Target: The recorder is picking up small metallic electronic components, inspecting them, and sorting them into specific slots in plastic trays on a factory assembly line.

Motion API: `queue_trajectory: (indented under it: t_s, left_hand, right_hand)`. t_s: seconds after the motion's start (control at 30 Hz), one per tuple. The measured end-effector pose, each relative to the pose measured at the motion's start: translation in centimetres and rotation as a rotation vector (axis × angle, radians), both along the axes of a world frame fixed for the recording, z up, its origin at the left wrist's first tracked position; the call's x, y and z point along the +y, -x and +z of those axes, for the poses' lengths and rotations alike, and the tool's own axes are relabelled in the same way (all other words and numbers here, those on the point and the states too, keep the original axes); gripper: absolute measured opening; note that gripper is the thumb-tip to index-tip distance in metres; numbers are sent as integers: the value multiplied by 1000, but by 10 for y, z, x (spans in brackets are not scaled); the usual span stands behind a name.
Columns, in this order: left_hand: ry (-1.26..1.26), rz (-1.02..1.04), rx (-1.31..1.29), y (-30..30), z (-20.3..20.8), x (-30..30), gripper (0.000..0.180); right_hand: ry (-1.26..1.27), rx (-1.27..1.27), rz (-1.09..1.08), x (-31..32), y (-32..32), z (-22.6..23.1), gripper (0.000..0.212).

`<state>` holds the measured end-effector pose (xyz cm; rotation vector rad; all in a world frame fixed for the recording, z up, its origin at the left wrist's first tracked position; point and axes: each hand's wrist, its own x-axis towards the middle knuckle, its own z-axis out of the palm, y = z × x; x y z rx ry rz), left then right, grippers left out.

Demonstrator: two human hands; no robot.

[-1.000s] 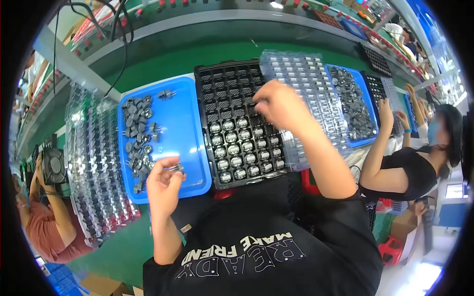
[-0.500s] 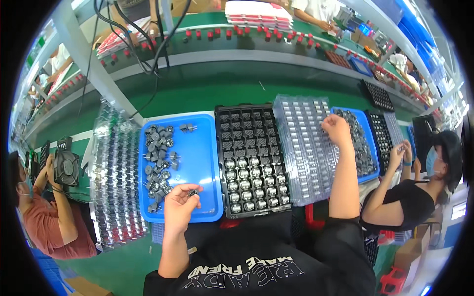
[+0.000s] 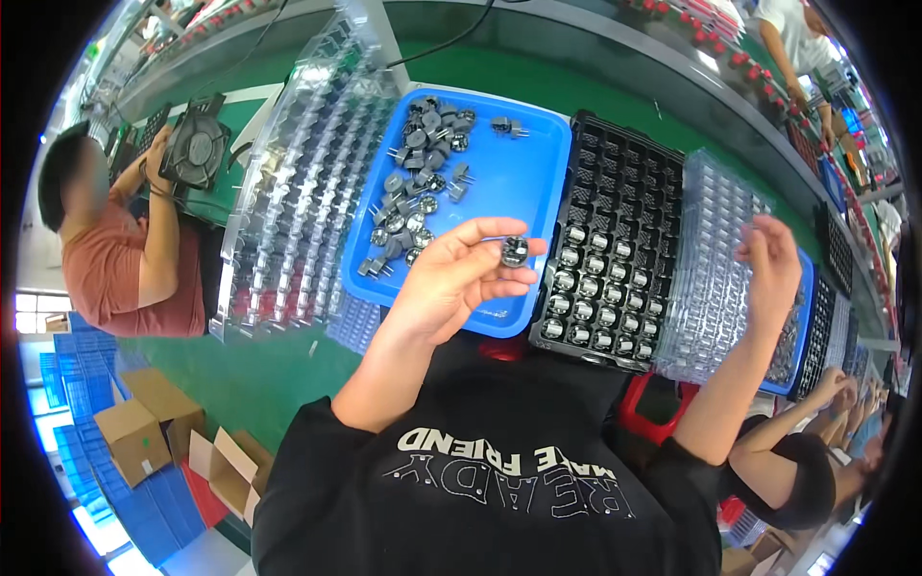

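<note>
Right hand (image 3: 773, 264): I cannot tell whether it holds anything. Round component (image 3: 516, 252): edge partly hidden by left hand (image 3: 444, 288). Right-side blue tray (image 3: 809, 288): partly hidden behind right forearm (image 3: 738, 384).

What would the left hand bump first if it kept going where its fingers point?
Probably the black tray, though the left hand may be high enough to pass over it.
</note>
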<state>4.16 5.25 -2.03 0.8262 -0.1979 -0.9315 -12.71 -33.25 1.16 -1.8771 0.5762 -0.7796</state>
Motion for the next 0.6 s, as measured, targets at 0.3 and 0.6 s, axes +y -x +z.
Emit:
queue_trajectory:
  t_s: [0.3, 0.6]
  left_hand:
    - [30, 40, -308, 23, 15, -19, 44]
    - [141, 70, -356, 27, 18, -17, 42]
  right_hand:
    - [8, -231, 318, 207, -35, 9, 28]
    - [368, -316, 314, 216, -49, 10, 36]
